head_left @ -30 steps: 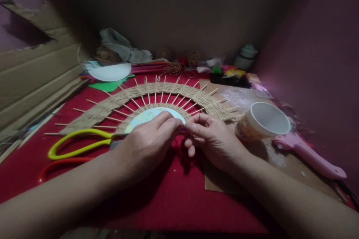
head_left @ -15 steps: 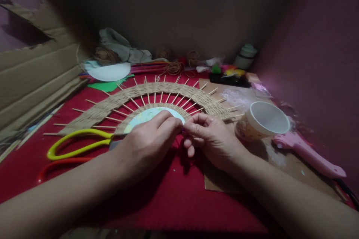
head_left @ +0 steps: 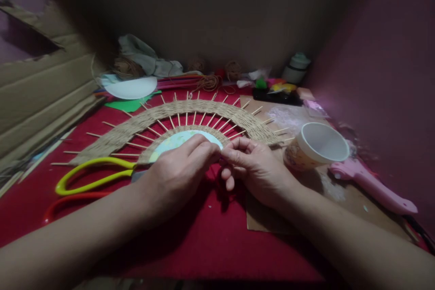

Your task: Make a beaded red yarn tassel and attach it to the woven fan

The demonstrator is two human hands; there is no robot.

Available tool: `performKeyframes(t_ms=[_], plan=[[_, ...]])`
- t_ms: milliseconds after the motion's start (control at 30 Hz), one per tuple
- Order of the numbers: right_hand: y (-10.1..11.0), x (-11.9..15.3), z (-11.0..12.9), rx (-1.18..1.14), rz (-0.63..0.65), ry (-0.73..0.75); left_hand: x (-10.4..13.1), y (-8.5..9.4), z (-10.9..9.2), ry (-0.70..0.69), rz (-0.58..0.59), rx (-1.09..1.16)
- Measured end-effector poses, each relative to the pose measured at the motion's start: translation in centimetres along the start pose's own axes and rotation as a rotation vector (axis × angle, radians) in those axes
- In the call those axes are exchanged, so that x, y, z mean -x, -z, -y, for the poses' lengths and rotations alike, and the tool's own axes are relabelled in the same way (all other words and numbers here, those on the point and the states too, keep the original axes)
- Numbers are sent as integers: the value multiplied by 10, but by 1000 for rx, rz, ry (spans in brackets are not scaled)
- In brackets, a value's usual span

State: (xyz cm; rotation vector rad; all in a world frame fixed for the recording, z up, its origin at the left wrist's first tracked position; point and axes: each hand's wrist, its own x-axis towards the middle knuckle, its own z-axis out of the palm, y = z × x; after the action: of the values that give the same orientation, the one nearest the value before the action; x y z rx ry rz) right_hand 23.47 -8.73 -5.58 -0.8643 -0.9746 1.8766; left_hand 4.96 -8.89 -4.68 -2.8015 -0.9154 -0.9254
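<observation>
2 hands [head_left: 178, 170] [head_left: 260, 165], fingertips [head_left: 228, 154] close together

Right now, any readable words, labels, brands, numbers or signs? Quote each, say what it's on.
None readable.
Cup: print on its side, too blurred to tell lettering from pattern.
Pink tool: no legible marking.
Pale half-disc: yellowish patches, no legible lettering.
Bottle at the back: too blurred to tell.
</observation>
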Motion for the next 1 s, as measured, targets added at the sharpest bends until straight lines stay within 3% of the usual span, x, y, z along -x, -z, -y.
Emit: performKeyframes(t_ms=[767,1000], plan=[[-1,0,1,0,46,12,-1,-1,-1,45,-18,68],[1,0,-1,-6,49,7,-5,3,-1,-21,-8,74]])
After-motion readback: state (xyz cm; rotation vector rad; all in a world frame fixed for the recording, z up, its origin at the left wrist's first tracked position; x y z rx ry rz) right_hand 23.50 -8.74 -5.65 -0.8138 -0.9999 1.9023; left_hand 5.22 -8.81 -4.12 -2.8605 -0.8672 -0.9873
